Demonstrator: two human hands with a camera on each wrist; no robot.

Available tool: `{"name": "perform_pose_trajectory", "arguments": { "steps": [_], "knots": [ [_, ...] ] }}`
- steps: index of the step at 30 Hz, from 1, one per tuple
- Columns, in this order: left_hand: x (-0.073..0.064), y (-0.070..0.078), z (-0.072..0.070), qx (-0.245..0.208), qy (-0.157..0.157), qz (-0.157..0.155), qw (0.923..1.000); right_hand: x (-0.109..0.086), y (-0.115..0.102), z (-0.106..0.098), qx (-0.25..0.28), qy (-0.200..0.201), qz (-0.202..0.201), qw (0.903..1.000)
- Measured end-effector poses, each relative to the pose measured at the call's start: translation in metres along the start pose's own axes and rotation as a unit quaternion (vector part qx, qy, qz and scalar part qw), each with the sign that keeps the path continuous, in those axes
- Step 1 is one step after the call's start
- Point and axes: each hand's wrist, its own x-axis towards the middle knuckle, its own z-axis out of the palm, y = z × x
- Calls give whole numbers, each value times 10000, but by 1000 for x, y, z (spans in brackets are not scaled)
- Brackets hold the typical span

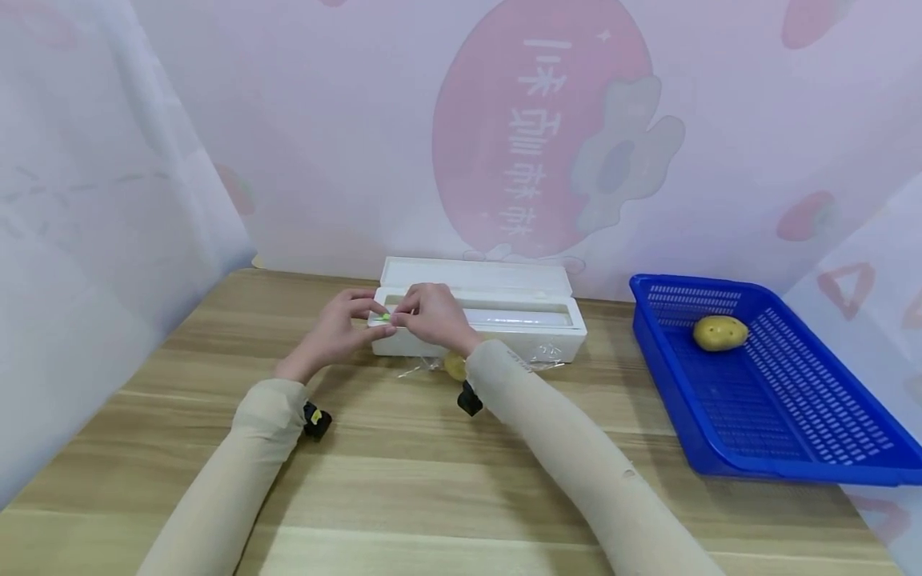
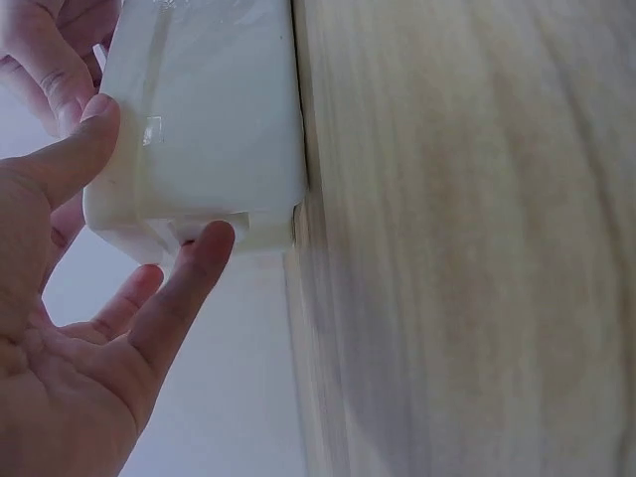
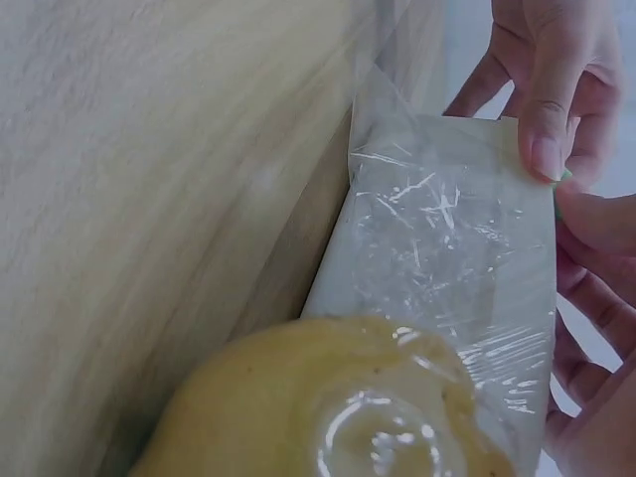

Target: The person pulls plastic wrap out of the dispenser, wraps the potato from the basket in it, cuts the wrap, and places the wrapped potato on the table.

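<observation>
A white cling film box (image 1: 479, 342) stands on the table with its lid (image 1: 475, 276) raised at the back and a roll of film (image 1: 515, 318) inside. My left hand (image 1: 334, 330) holds the box's left end, thumb at the front top edge, other fingers around the end. At that same corner my right hand (image 1: 438, 316) pinches a small green slide cutter (image 1: 385, 317), mostly hidden by fingers. Clear film (image 3: 427, 219) hangs down the box's front. Below my right wrist lies a potato (image 3: 318, 407) with film over it, largely hidden by the arm in the head view.
To the right stands a blue plastic basket (image 1: 666, 392) with another potato (image 1: 720, 333) in it. Behind the wooden table (image 1: 403, 496) hangs a printed pale curtain (image 1: 324, 144). Each wrist wears a small black camera (image 1: 470, 398).
</observation>
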Motion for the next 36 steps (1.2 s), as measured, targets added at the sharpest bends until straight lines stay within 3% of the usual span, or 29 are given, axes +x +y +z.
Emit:
{"name": "perform_pose_trajectory", "arguments": {
  "steps": [10, 22, 29, 36],
  "knots": [
    [3, 4, 2, -20, -71, -46, 10000, -1, 0, -9, -416, -155, 56, 9990],
    [0, 4, -1, -54, -99, -160, 9998, -7, 13, -20, -839, -294, -387, 9953],
    [0, 3, 2, -40, -108, -229, 9997, -24, 31, -38, -704, -275, -316, 9966],
    [1, 4, -1, -21, -145, -243, 9996, -44, 53, -70, -727, -399, -363, 9959]
  ]
}}
